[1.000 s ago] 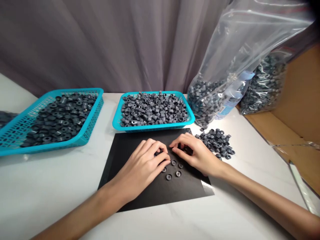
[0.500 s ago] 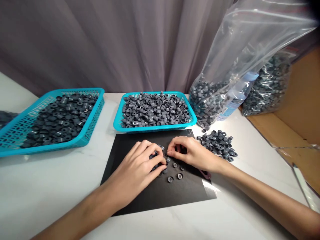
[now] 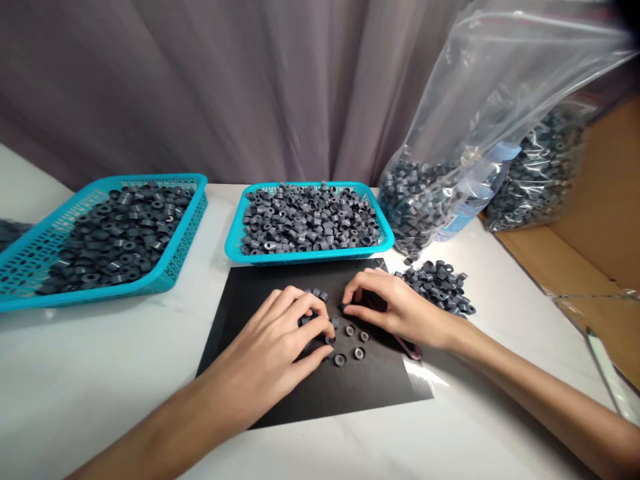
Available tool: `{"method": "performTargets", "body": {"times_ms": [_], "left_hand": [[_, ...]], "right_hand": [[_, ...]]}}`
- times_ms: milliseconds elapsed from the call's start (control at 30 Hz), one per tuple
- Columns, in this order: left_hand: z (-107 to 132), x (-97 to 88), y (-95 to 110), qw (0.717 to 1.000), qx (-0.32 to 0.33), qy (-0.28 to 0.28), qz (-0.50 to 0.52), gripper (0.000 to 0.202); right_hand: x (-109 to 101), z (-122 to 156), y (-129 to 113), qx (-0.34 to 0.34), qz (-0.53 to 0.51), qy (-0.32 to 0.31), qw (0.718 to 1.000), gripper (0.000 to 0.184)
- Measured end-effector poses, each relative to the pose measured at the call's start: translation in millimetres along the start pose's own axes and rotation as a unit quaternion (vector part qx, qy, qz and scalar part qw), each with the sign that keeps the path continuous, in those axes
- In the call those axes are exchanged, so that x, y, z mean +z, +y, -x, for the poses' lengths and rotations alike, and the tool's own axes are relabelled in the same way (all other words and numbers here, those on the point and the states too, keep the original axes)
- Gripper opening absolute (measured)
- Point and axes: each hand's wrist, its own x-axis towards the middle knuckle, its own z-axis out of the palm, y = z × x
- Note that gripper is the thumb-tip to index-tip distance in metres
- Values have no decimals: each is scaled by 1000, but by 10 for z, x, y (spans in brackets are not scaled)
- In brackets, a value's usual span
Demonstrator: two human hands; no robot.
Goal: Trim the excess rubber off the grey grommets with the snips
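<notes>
On a black sheet lie several small grey plastic caps, round, with a hole or recess in the middle. My left hand is curled over a cluster of these caps; its thumb and index finger close on one cap at the cluster's right edge. Its other fingertips are partly hidden behind the hand. Just to the right, my right hand pinches a dark cap between thumb and index finger, low over the sheet. Under the right wrist, a purplish handle-like object shows in part.
Behind the sheet stands a turquoise basket heaped with caps; another basket is at left. A loose cap pile lies beyond my right forearm. Farther right are a clear bag of caps, a bottle and a cardboard box.
My right hand has shifted slightly right, away from the left hand, and a cap now shows at its fingertips. My left thumb has moved a little lower beside the cluster.
</notes>
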Motion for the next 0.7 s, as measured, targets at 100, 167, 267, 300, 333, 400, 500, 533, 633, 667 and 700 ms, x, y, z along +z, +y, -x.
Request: {"method": "performTargets", "body": {"times_ms": [100, 167, 267, 300, 333, 400, 500, 533, 633, 667, 700], "left_hand": [[-1, -26, -1, 1000, -11, -9, 11, 4], [-11, -43, -10, 1000, -19, -10, 13, 5], [-25, -56, -40, 1000, -27, -4, 7, 7], [-28, -58, -52, 1000, -27, -5, 5, 7], [-30, -60, -63, 1000, -26, -6, 3, 6], [-33, -69, -80, 1000, -19, -9, -1, 6], [-47, -96, -95, 1000, -14, -1, -15, 9], [-57, -105, -97, 1000, -15, 6, -21, 9], [-93, -111, -92, 999, -18, 20, -28, 8], [-105, -104, -88, 999, -16, 21, -28, 8], [-115, -94, -85, 999, -12, 19, -29, 8]], "right_hand": [[4, 10, 6, -8, -12, -13, 1000, 10], [-2, 16, 17, -5, -34, -21, 999, 18], [-29, 20, 40, 1, -52, -32, 998, 30], [-42, 22, 48, 2, -53, -37, 998, 31], [-55, 23, 55, 2, -53, -42, 998, 31], [-78, 25, 64, 0, -55, -50, 997, 28], [-102, 25, 67, 4, -67, -47, 997, 23], [-107, 23, 66, 5, -70, -48, 996, 21], [-120, 14, 54, -1, -58, -54, 997, 18], [-121, 11, 44, -6, -49, -51, 997, 17], [-119, 8, 32, -10, -41, -44, 998, 16]]}}
